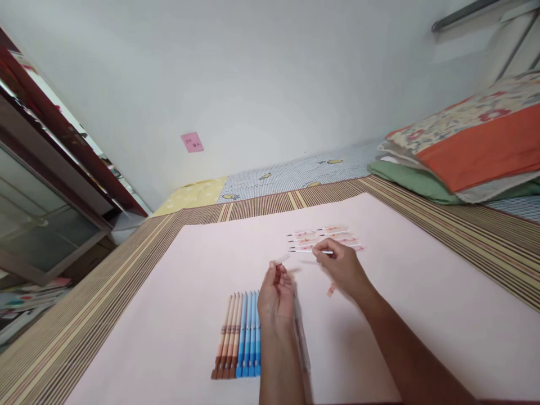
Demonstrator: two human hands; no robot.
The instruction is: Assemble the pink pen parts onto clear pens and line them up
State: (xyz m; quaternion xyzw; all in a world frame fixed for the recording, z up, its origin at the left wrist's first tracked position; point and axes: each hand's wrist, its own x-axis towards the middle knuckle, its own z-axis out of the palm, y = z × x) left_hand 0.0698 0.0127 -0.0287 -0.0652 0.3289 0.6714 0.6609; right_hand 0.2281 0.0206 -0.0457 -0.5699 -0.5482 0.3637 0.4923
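My left hand (276, 298) is closed in a pinch on a small clear pen cap (280, 261), held just above the pale pink sheet (177, 315). My right hand (343, 264) is closed on a thin white pen (307, 251), laying it at the near side of a row of several pink-patterned pens (327, 237). A row of several capped pens, brown and blue (240, 334), lies to the left of my left wrist. A small pink piece (331, 289) lies under my right wrist. A clear pen or wrapper (301, 337) lies beside my left forearm.
The pink sheet covers a striped mat (76, 315) on a bed. Folded pillows and bedding (468, 146) are stacked at the far right. A pink note (192, 142) is stuck on the white wall. A dark wooden glass-fronted cabinet (46, 185) stands at the left.
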